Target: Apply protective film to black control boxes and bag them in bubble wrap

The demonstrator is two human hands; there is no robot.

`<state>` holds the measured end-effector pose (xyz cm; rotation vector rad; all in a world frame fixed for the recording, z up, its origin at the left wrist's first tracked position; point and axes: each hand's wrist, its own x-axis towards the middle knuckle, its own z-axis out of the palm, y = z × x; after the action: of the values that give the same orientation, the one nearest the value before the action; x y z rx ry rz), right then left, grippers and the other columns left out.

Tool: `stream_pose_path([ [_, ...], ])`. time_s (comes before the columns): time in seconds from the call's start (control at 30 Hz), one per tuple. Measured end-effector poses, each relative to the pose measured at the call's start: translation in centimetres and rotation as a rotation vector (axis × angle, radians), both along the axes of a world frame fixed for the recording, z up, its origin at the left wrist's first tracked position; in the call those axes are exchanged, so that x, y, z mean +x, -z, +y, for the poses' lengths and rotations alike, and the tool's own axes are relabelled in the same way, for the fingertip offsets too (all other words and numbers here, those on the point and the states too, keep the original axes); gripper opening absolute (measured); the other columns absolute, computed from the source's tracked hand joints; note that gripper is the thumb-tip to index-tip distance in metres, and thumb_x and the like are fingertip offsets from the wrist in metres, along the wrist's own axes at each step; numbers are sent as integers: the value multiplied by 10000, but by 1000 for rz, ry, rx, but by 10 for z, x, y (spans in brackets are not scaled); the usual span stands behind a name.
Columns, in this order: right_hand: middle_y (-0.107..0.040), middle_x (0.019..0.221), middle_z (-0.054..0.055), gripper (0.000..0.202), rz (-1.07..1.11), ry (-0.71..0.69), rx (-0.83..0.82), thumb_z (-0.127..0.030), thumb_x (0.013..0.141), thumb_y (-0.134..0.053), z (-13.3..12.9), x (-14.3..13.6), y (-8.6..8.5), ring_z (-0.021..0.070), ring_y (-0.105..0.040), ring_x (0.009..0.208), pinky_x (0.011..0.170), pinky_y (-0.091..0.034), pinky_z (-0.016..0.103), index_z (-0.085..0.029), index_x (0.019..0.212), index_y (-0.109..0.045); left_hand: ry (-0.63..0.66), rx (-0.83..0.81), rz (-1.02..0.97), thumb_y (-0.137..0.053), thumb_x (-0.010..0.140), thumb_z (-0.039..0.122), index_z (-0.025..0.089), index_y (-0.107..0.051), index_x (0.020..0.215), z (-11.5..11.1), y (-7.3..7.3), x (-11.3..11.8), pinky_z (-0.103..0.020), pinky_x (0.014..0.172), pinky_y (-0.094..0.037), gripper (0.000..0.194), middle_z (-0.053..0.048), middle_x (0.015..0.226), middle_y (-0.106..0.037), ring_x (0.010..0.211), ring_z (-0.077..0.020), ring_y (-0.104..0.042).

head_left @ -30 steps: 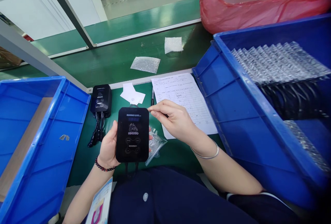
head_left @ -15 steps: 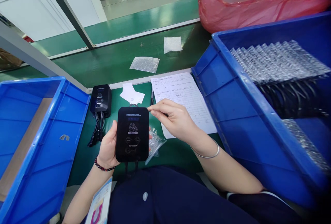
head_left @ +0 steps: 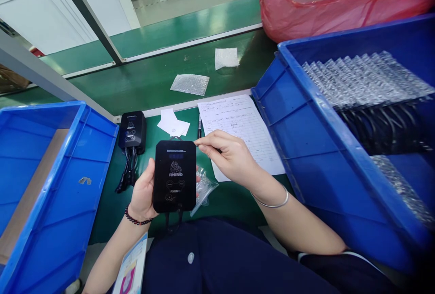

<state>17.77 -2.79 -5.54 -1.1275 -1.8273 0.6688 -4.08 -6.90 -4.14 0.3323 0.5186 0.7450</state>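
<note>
My left hand [head_left: 144, 192] grips a black RHINO controller box [head_left: 175, 176] from its left side, with some fingertips showing at the right edge. The box faces me, its dark front marked with logos and button outlines, and cables hang from its lower end. At the upper right corner of the box, my right hand [head_left: 231, 156] is closed in a pinch; whatever its fingertips hold is too small to make out. A clear plastic bag [head_left: 204, 190] lies just right of the box, partly hidden by it. Behind and to the left rests a second black controller [head_left: 132, 131] with bundled cables.
Blue crates stand on the left [head_left: 68, 185] and right [head_left: 306, 117]; the right one holds rows of bubble-wrapped items with black cables. A printed form [head_left: 244, 135], a pen [head_left: 200, 127], white slips [head_left: 173, 124], bubble-wrap pieces [head_left: 190, 84] and a red bag [head_left: 340, 8] are around.
The controller has shifted very slightly to the right along with my left hand. My right hand keeps its pinch at the corner of the box.
</note>
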Motion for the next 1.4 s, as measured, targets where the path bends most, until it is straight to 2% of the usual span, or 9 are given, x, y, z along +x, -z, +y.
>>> stream_pose_path([
  [0.83,-668,890,28,190,-31,30,19,-183,928,-545,0,-1,-2,138,-626,761,677,-501,289,-221,1000,-717,-2,-13,21,-199,979,571,131,-539,1346,1,0,0,-591,1001,-420,667,-175,1362,-536,1226,-377,-518],
  [1.07,-670,898,34,198,-20,24,-5,-186,929,-538,0,-1,-1,144,-631,772,686,-508,297,-220,1008,-717,-15,-1,21,-218,972,578,141,-530,1357,2,4,1,-584,978,-436,660,-176,1334,-553,1200,-380,-533],
  [1.4,-671,895,37,197,-53,35,23,-185,933,-537,0,-1,-2,138,-624,753,670,-501,290,-209,1007,-718,-5,-2,13,-206,978,573,136,-540,1346,3,1,1,-587,986,-434,662,-173,1340,-553,1207,-369,-533],
])
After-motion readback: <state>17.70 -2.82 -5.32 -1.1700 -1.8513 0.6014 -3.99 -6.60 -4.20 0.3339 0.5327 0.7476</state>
